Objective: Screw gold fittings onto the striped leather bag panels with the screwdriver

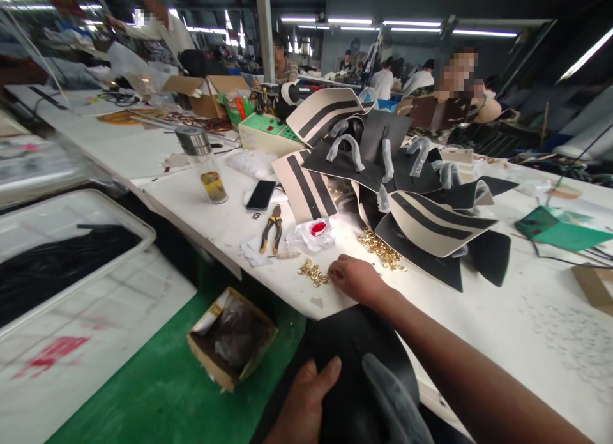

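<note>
The rings [313,273] are lying in a small gold heap near the front edge of the white table [488,316]. The right hand [352,278] is resting just right of the rings, fingers curling inward; whether they are pinching a ring cannot be told from this angle. The left hand [306,393] is clamping the black panel [345,342], on the near side of the rings and partly below the table edge. Its thumb is pressing on the upper face, while the other fingers are largely hiding from view. A film-wrapped handle [390,393] is lying across the panel's face.

Beyond the rings and to the right, a larger pile of gold fittings [383,249] is spreading beside a heap of black and beige pieces [445,223], several of them carrying wrapped handles. Directly beyond the rings, a white bag [311,241] is sitting with a red item [318,228] on it. To the left of the rings and farther back, pliers [272,230] are lying with their handles parting, and a phone [261,195] and a bottle [211,176] are occupying the table behind them. Below and left of the rings, an open carton [207,364] is standing on the green floor [129,399].
</note>
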The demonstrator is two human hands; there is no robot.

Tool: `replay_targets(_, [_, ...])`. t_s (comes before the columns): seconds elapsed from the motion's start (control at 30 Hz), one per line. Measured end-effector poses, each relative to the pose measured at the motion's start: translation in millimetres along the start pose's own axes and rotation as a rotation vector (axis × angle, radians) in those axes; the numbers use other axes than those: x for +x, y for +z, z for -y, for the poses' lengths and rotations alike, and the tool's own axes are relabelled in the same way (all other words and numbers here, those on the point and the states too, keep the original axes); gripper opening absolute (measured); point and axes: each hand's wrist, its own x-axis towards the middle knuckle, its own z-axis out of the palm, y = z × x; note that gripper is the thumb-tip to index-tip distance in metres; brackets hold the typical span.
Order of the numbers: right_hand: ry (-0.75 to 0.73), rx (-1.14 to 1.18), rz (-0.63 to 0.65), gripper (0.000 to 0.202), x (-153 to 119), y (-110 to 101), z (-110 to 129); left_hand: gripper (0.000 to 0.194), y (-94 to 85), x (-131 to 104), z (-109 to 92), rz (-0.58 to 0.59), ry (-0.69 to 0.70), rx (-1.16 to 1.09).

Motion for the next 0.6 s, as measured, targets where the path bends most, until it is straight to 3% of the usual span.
replay_targets(0.33, [-0.018, -0.137, 0.101, 0.025, -28, -16, -29, 0.047, 19.2, -15, -5, 0.043, 0.007, 0.076])
replay_targets(0.6, [0.119, -0.122, 0.009, 0.016, -67, -9, -67, 0.043, 35.0, -33, 1, 0.020, 0.075, 0.160])
